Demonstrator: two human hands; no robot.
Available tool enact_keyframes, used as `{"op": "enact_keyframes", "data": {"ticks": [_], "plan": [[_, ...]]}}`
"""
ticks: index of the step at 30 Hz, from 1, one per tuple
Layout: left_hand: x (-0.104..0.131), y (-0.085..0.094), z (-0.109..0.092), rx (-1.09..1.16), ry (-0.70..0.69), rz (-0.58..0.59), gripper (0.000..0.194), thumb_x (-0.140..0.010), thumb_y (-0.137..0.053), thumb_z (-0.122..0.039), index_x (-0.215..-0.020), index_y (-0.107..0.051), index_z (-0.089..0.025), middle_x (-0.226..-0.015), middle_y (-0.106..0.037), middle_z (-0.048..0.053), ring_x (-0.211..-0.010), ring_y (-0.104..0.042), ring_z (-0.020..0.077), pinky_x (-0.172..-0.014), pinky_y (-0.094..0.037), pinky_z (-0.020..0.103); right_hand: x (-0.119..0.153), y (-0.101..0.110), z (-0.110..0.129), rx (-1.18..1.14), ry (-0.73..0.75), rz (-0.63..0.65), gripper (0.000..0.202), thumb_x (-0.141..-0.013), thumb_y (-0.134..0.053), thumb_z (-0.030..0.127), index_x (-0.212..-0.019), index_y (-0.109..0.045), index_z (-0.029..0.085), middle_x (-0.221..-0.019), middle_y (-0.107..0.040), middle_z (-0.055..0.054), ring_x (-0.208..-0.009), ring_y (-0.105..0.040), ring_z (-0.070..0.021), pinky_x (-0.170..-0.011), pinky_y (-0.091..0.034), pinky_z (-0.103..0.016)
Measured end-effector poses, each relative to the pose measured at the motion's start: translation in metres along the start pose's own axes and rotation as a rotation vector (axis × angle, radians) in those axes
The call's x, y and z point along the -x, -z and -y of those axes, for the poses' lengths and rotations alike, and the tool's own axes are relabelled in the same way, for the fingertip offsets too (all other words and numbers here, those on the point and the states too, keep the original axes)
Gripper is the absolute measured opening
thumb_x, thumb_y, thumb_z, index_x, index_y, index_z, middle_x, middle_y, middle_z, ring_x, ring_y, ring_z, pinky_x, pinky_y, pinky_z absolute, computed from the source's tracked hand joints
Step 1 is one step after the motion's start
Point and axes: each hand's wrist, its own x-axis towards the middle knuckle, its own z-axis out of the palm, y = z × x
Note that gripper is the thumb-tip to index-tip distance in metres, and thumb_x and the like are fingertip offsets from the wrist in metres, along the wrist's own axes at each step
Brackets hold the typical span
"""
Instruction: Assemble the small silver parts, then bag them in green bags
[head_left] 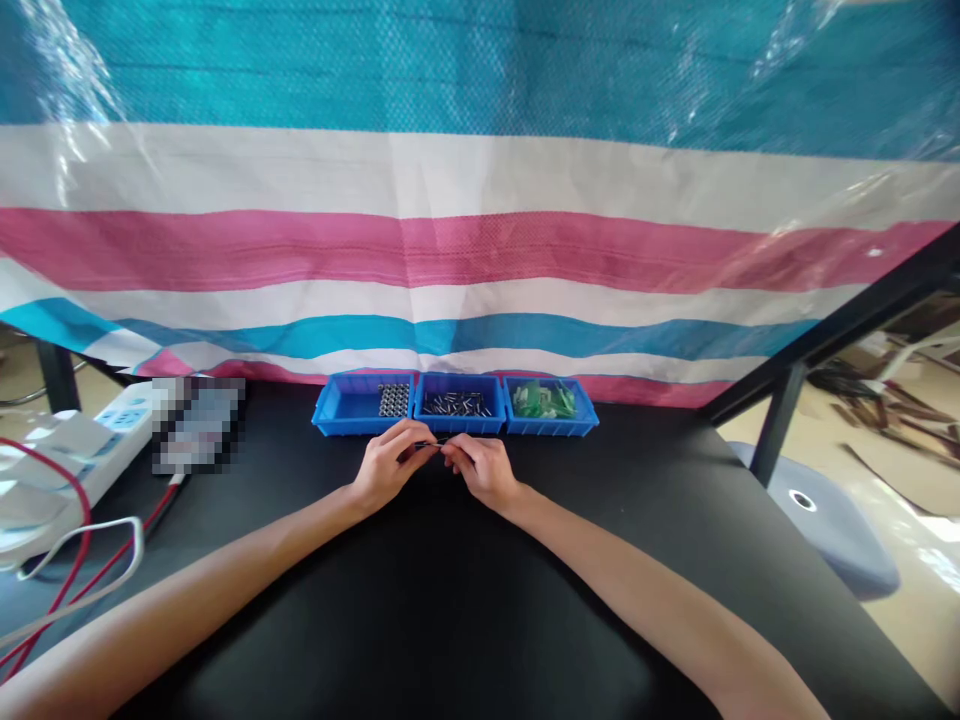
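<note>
My left hand [390, 465] and my right hand [486, 468] meet fingertip to fingertip just in front of the blue bins. Both are closed in a pinch around something small, thin and dark, too small to name. Behind the left hand stands a blue bin [349, 402], with ring-shaped metal pieces [394, 400] in rows at its right side. The middle blue bin [457, 384] holds loose metal screws or pins [457, 404]. In the right-hand blue bin [551, 427] lie green and clear plastic pieces [544, 400].
A black table [450, 620] spreads under my forearms. On the left are a white power strip [127, 415], a pixelated phone-like object [199, 425] and red and white cables [139, 540]. A striped tarp [450, 250] hangs behind the bins. A grey stool [825, 520] stands beyond the right edge.
</note>
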Motion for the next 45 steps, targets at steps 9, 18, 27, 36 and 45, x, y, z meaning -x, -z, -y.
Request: {"op": "enact_keyframes", "data": {"ticks": [9,18,27,36,45], "plan": [[-0.002,0.004,-0.005,0.033,0.1,-0.027,0.008,-0.091,-0.055,-0.022,-0.088,-0.06,-0.016,-0.09,-0.062,0.005,-0.065,-0.054,0.0088,-0.062,-0.045,0.022,-0.002,0.0,0.003,0.014,0.0,-0.03,0.033,-0.1,-0.04,0.037,-0.086,-0.063,0.018,-0.071,-0.066,-0.002,-0.059,-0.06,-0.0115,-0.06,-0.046,-0.021],[-0.002,0.003,-0.003,-0.016,0.056,-0.006,0.01,-0.09,-0.059,-0.025,-0.089,-0.064,-0.016,-0.082,-0.066,0.003,-0.065,-0.056,0.0098,-0.063,-0.048,0.022,-0.001,-0.002,-0.003,0.15,0.004,0.023,0.042,-0.102,-0.033,0.04,-0.073,-0.055,0.018,-0.064,-0.062,-0.001,-0.056,-0.058,-0.0109,-0.056,-0.039,-0.02],[0.0,0.005,-0.006,-0.019,-0.04,-0.063,0.016,-0.09,-0.058,-0.019,-0.102,-0.069,-0.019,-0.096,-0.072,0.005,-0.089,-0.068,0.015,-0.081,-0.054,0.025,-0.002,-0.003,-0.002,0.257,0.049,0.074,0.055,-0.103,-0.023,0.046,-0.065,-0.05,0.018,-0.055,-0.055,-0.001,-0.046,-0.047,-0.0089,-0.049,-0.026,-0.024],[0.007,0.003,-0.008,0.229,0.176,-0.109,0.021,-0.097,-0.043,-0.025,-0.108,-0.059,-0.017,-0.077,-0.069,0.003,-0.043,-0.047,0.0051,-0.046,-0.04,0.018,-0.001,-0.004,-0.002,0.22,0.043,0.088,0.047,-0.102,-0.033,0.036,-0.066,-0.058,0.017,-0.06,-0.061,-0.002,-0.052,-0.053,-0.0103,-0.053,-0.034,-0.023],[0.005,0.005,0.0,-0.004,0.025,-0.092,0.026,-0.095,-0.05,-0.023,-0.116,-0.064,-0.019,-0.076,-0.062,0.001,-0.059,-0.053,0.0073,-0.059,-0.046,0.019,0.001,-0.001,-0.002,0.135,-0.018,0.022,0.043,-0.097,-0.04,0.027,-0.139,-0.041,0.015,-0.069,-0.064,0.0,-0.059,-0.061,-0.0131,-0.063,-0.048,-0.023]]}}
